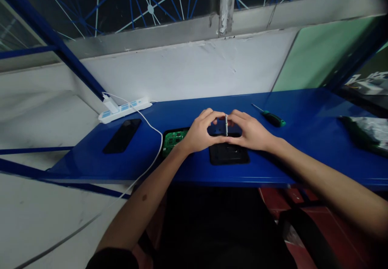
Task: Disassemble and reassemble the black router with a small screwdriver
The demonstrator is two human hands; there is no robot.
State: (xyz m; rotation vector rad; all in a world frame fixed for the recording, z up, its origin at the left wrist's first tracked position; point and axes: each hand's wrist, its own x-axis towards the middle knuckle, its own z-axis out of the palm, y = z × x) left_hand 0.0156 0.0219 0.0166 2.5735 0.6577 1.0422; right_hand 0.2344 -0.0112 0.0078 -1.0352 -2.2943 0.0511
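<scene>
Both my hands meet above the middle of the blue bench (pixel 303 139). My left hand (pixel 200 133) and my right hand (pixel 250 131) each pinch a small thin white part (pixel 226 125), held upright on edge between their fingertips. Just below the hands lies a black flat housing (pixel 228 154). A green circuit board (pixel 172 139) in a black tray sits to the left of my left wrist.
A green-handled screwdriver (pixel 271 117) lies right of my hands. A black phone (pixel 123 135) lies at the left, near a white power strip (pixel 124 109) whose white cable (pixel 151 152) trails off the front edge. Dark items (pixel 365 133) sit at the far right.
</scene>
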